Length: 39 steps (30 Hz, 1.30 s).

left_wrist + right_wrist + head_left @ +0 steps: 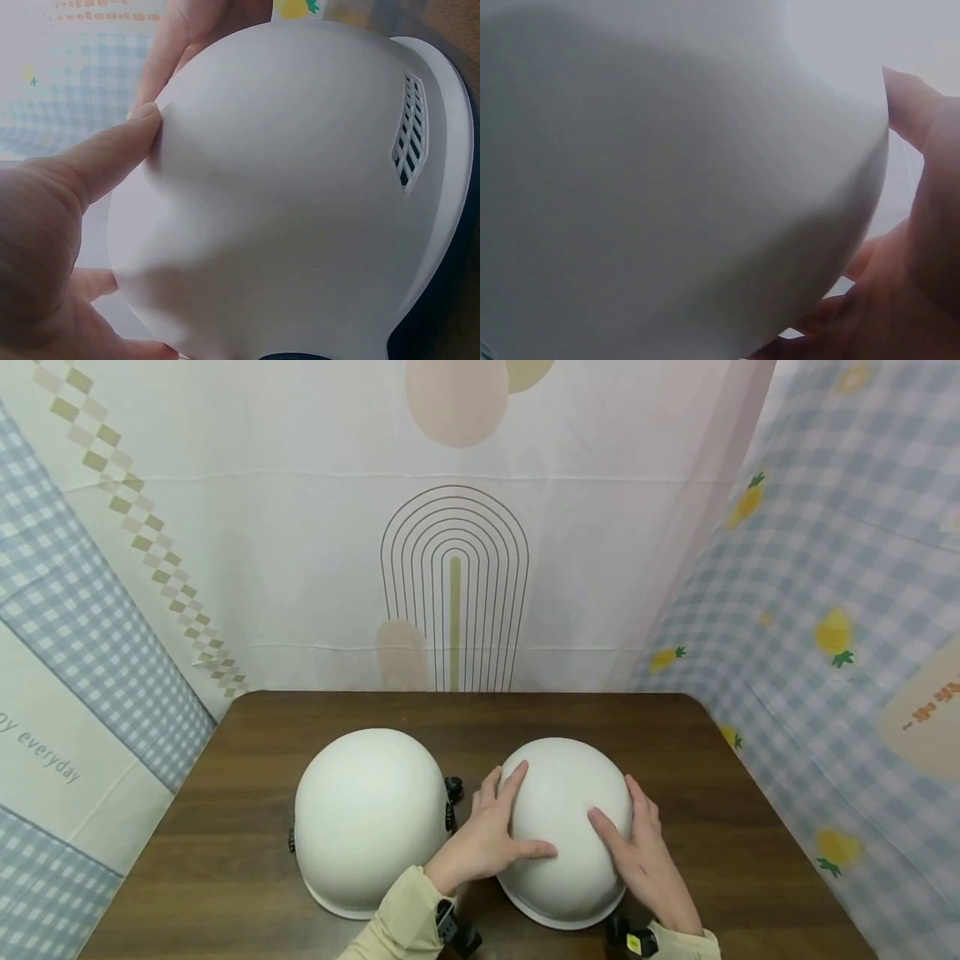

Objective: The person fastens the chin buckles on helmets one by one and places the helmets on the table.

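Two white helmets stand side by side with their domes up. Both hands hold the right helmet (558, 793), one from each side. My left hand (483, 839) spans its left side, thumb laid over the near surface and fingers spread along the far left. On the other side, my right hand (641, 856) has its thumb on the dome and its fingers round the right edge. In the left wrist view, a slotted vent (409, 135) shows near the rim. The dome fills most of the right wrist view, with the fingertips partly hidden behind it.
The left helmet (371, 818) stands close beside the left forearm, black fittings (452, 791) on its side. A brown wooden table (247, 760) lies under both helmets. Behind it hangs a pale patterned cloth (315, 568), with a blue checked cloth (787, 635) at the right.
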Available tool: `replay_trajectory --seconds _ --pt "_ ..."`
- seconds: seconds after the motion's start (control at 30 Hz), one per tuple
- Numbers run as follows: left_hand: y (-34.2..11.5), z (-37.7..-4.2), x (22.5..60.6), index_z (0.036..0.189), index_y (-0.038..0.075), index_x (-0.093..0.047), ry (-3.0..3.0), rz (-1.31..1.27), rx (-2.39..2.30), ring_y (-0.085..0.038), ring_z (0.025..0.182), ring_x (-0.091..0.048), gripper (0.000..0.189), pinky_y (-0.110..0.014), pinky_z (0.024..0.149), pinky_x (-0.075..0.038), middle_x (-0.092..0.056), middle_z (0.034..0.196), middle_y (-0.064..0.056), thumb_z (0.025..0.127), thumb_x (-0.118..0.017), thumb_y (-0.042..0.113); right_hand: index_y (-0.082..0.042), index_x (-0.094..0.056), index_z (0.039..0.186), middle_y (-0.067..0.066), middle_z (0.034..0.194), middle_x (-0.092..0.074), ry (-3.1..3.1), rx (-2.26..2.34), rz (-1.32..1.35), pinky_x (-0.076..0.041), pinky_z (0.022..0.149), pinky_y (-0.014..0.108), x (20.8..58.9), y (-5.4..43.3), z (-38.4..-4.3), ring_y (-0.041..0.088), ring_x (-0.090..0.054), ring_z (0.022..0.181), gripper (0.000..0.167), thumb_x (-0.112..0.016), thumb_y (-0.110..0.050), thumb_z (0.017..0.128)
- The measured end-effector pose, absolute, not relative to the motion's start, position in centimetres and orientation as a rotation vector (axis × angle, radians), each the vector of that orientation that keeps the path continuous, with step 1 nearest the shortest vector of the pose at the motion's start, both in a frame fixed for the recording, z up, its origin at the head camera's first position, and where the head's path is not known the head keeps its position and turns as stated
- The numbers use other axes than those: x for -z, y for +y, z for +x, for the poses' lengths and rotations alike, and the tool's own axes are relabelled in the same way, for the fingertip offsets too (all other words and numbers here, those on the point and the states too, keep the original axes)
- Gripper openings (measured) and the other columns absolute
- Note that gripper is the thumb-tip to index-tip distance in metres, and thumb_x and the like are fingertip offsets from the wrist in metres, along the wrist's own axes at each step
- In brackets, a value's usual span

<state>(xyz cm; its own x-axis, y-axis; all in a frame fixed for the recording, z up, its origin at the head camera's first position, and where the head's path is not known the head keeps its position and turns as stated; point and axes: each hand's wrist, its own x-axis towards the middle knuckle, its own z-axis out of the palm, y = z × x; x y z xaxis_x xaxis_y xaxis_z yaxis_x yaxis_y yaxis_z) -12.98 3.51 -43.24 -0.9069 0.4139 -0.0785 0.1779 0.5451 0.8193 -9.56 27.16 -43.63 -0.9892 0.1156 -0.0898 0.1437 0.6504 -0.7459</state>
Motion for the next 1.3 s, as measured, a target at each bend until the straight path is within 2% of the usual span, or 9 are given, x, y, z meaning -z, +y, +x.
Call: replay_trajectory --seconds 0.27,0.47,0.73,1.0,1.3 --pt "3.1 -12.7 42.5 0.157 0.018 -0.019 2.566 0.488 -1.289 -0.05 0.141 -0.013 0.103 -0.062 0.094 -0.041 -0.01 0.158 -0.022 0.079 -0.075 0.056 -0.009 -0.011 0.157 0.024 0.155 -0.011 2.948 1.144 0.188 -0.03 0.096 0.072 42.8 26.7 -9.2 0.047 -0.022 0.136 0.092 -0.049 -0.063 0.093" --pt "2.4 -12.6 42.3 0.155 0.013 -0.024 2.604 0.488 -1.309 -0.046 0.141 -0.017 0.097 -0.062 0.096 -0.039 -0.013 0.157 -0.023 0.082 -0.073 0.052 -0.009 -0.022 0.155 0.024 0.154 -0.015 3.02 1.156 0.152 -0.029 0.094 0.074 42.6 26.1 -9.1 0.046 -0.022 0.135 0.086 -0.053 -0.06 0.093" --pt "-1.9 -12.4 39.7 0.149 0.009 -0.036 2.756 0.476 -1.36 -0.037 0.141 -0.026 0.08 -0.056 0.106 -0.031 -0.025 0.155 -0.018 0.087 -0.071 0.044 -0.006 -0.03 0.151 0.022 0.152 -0.021 3.062 1.22 0.144 -0.027 0.099 0.07 42.4 26.7 -9.0 0.042 -0.023 0.137 0.074 -0.049 -0.053 0.098" --pt "-5.3 -12.3 38.5 0.148 0.013 -0.039 2.787 0.381 -1.39 -0.031 0.143 -0.024 0.08 -0.055 0.108 -0.028 -0.028 0.156 -0.01 0.086 -0.065 0.057 -0.007 -0.031 0.151 0.022 0.152 -0.023 3.077 1.199 0.119 -0.028 0.099 0.07 42.4 26.8 -9.2 0.041 -0.023 0.136 0.073 -0.05 -0.053 0.098" --pt "-8.0 -12.6 38.0 0.143 0.009 -0.046 2.914 0.397 -1.451 -0.031 0.136 -0.037 0.066 -0.053 0.106 -0.033 -0.043 0.145 -0.011 0.089 -0.071 0.038 -0.006 -0.035 0.149 0.022 0.15 -0.027 3.101 1.2 0.099 -0.029 0.098 0.07 42.5 26.8 -9.6 0.04 -0.026 0.134 0.069 -0.048 -0.052 0.099"
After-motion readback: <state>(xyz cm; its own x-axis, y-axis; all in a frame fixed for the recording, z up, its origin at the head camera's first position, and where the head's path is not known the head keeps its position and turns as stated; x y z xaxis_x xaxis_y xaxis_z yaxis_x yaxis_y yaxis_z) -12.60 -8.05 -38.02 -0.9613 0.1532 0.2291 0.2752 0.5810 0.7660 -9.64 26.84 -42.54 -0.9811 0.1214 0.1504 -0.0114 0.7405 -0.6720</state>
